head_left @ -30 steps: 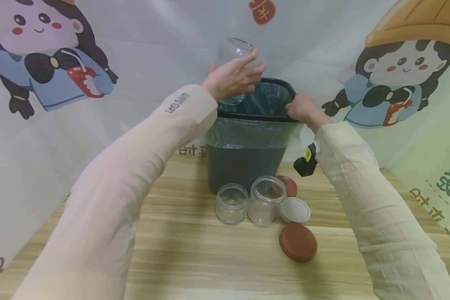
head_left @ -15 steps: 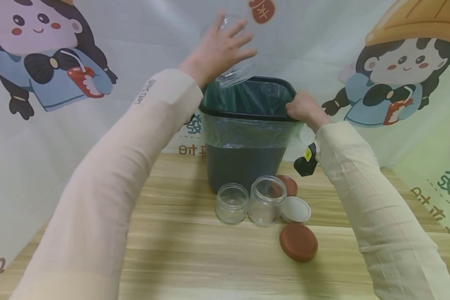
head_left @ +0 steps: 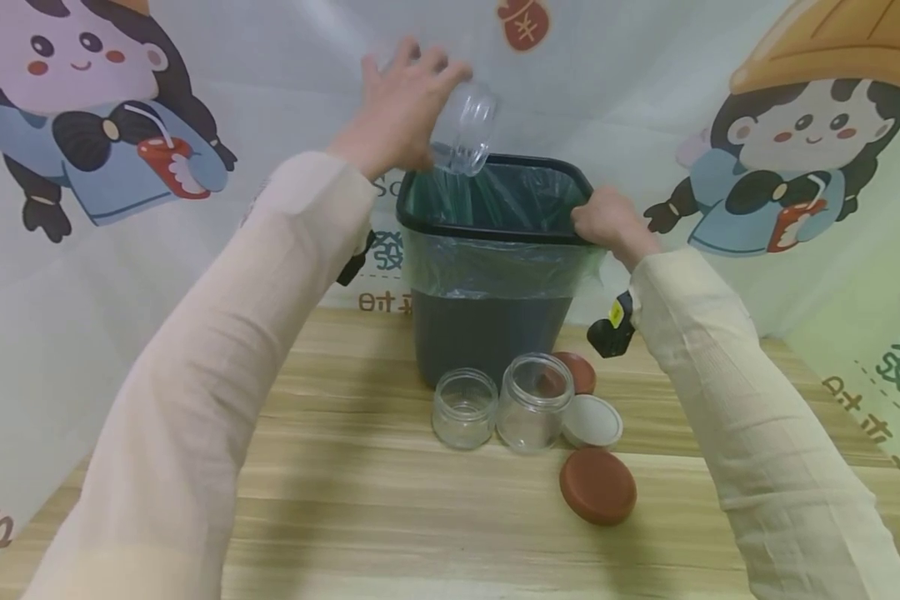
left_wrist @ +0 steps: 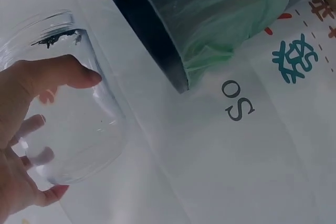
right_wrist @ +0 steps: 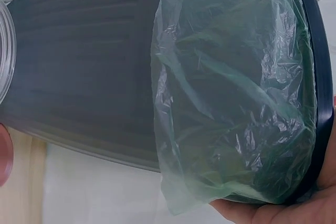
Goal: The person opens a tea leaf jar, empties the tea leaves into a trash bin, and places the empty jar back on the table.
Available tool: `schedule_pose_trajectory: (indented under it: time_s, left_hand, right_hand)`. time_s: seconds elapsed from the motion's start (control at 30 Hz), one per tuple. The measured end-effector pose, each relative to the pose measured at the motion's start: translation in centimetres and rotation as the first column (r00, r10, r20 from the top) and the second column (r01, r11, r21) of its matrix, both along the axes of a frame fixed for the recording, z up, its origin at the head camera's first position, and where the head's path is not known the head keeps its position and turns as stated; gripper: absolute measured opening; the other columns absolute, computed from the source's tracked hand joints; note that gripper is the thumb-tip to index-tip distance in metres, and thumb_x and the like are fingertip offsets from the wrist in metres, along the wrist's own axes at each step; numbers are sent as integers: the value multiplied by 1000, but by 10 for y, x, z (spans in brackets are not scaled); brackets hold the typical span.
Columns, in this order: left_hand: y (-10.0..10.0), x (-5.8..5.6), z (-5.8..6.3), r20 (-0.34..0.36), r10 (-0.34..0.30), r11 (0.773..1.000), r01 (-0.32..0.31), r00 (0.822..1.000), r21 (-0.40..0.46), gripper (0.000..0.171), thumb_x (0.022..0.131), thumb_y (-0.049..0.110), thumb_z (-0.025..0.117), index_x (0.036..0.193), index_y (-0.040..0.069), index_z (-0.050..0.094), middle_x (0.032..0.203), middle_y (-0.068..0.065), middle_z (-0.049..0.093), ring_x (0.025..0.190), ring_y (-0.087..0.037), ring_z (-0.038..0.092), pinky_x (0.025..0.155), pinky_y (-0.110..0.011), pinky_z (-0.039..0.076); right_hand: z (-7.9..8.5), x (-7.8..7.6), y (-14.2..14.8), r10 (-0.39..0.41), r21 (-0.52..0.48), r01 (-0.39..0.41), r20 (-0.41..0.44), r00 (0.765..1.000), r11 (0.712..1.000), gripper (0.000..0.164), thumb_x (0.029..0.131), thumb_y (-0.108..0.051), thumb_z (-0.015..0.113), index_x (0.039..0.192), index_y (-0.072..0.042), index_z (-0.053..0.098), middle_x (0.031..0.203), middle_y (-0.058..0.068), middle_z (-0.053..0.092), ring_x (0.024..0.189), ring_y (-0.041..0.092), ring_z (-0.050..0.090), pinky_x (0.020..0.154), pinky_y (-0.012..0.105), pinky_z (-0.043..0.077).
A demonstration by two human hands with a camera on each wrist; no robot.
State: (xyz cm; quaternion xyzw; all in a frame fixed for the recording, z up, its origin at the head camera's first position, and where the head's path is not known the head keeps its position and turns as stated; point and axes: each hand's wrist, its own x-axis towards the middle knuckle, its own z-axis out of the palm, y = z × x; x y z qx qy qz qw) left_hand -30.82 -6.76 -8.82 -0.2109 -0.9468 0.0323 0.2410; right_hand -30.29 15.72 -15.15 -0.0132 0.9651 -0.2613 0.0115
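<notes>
My left hand (head_left: 401,108) holds a clear glass jar (head_left: 468,129) over the left side of the bin's opening, with the jar's mouth tipped downward. In the left wrist view, thumb and fingers wrap the jar (left_wrist: 89,124), and small dark bits (left_wrist: 59,37) cling inside near its neck. The dark grey bin (head_left: 491,337) stands upright, lined with a thin greenish plastic bag (head_left: 498,265) folded over its black rim. My right hand (head_left: 607,218) grips that rim at the right corner; in the right wrist view its fingers are partly hidden behind the bin's edge.
Two open glass jars, a short one (head_left: 465,408) and a taller one (head_left: 534,408), stand in front of the bin. Beside them lie a white lid (head_left: 592,422), a red-brown lid (head_left: 598,487) and another red-brown lid (head_left: 579,372). A printed curtain (head_left: 307,92) hangs behind.
My left hand has lifted the jar up and leftward from inside the bin's opening, and its tilt has changed. My right hand stays on the rim.
</notes>
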Motion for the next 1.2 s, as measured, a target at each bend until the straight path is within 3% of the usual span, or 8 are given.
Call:
schedule_pose_trajectory:
  time_s: [0.37,0.53,0.63,0.73,0.83,0.93,1.03,1.2]
  left_hand:
    - [-11,-2,-7,169,53,969,-92,984,231,98,66,22,76,142,16,15,144,-9,22,128,-32,20,97,-56,24]
    - [-17,-2,-12,189,51,931,-115,981,347,97,66,25,76,142,14,16,143,-9,26,127,-30,21,97,-55,26]
    - [-20,-1,-15,195,42,908,-119,980,402,97,66,25,76,142,14,16,142,-9,27,127,-28,22,97,-52,27]
    - [-23,0,-16,205,34,894,-122,978,432,97,67,26,76,141,12,15,141,-10,28,127,-28,23,98,-50,28]
    - [-26,0,-16,213,29,884,-125,977,451,97,66,26,76,141,11,16,140,-10,30,126,-28,24,98,-49,30]
    - [-28,1,-17,222,25,866,-132,975,482,97,66,26,77,141,10,17,139,-10,31,126,-27,26,98,-45,32]
    - [-31,1,-18,217,14,844,-128,976,521,97,65,25,77,140,9,18,139,-9,32,125,-24,30,99,-39,33]
    - [-37,6,-21,192,5,803,-119,981,584,92,66,26,77,138,8,22,138,-8,34,125,-20,33,100,-33,33]
  right_hand:
    - [-6,5,-2,-33,-60,32,-19,999,998,27,93,-16,22,69,-8,33,80,9,31,65,19,33,64,30,34]
    - [-9,5,0,-42,-90,39,-32,999,995,29,94,-21,21,72,-7,33,81,10,32,63,19,31,64,31,33]
    - [-10,6,0,-52,-125,49,-23,998,991,33,95,-26,21,91,-1,41,99,16,38,78,23,39,72,35,36]
    - [-10,6,1,-59,-147,55,-23,998,988,35,96,-30,21,95,-1,41,100,15,39,83,24,40,74,36,36]
    - [-9,6,2,-65,-154,61,-25,998,986,34,96,-31,22,86,-4,39,91,11,36,76,22,39,71,35,36]
    - [-9,7,2,-66,-181,63,-13,998,981,43,96,-33,21,109,3,42,117,20,39,99,28,42,83,40,38]
    - [-8,8,3,-60,-217,58,0,998,975,55,96,-34,20,133,7,25,142,21,21,123,32,30,97,45,32]
    - [-10,9,4,-60,-255,58,0,998,965,44,95,-35,21,110,3,37,111,19,36,107,30,38,89,41,35]
